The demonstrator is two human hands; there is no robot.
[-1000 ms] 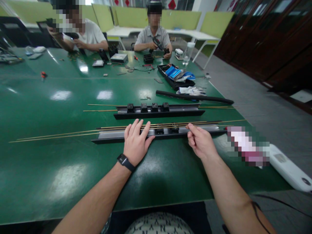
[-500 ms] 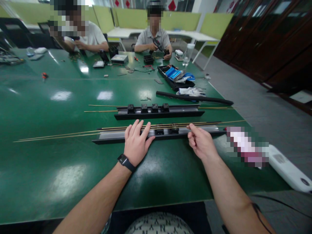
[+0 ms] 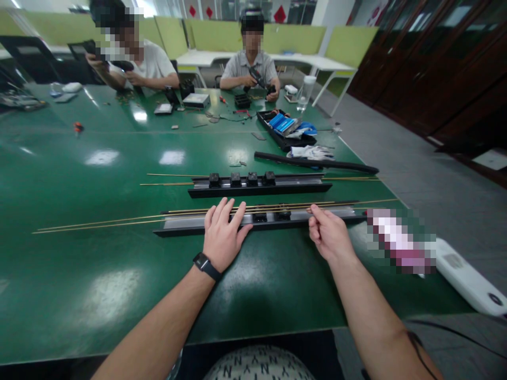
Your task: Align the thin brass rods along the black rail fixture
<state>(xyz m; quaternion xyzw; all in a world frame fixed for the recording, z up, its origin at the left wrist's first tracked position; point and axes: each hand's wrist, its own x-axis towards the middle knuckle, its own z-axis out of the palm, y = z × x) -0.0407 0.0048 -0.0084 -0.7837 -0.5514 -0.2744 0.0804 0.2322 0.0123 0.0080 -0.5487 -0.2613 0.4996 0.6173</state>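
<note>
In the head view, a long black channel with a silvery inner face (image 3: 184, 221) lies across the green table before me. Thin brass rods (image 3: 99, 224) run lengthwise over it and stick out past its left end. My left hand (image 3: 224, 232), wearing a black watch, rests with spread fingers over the channel and rods. At the channel's right part, my right hand (image 3: 328, 229) pinches a thin brass rod, its tip mostly hidden by the fingers. Black blocks (image 3: 283, 212) sit in the channel between my hands. Behind it lies a second channel (image 3: 257, 189) with several black blocks and brass rods.
A long black strip (image 3: 336, 164) and white gloves (image 3: 311, 152) lie behind the channels, near a black tray (image 3: 283, 140) of blue items. At right are a blurred pink object (image 3: 400, 240) and a white device (image 3: 463, 277). Two people sit opposite, holding power tools.
The camera view has shifted slightly. My right hand has moved a little to the right along the channel, and the rods' left ends have shifted right. My left hand stays over the channel.
</note>
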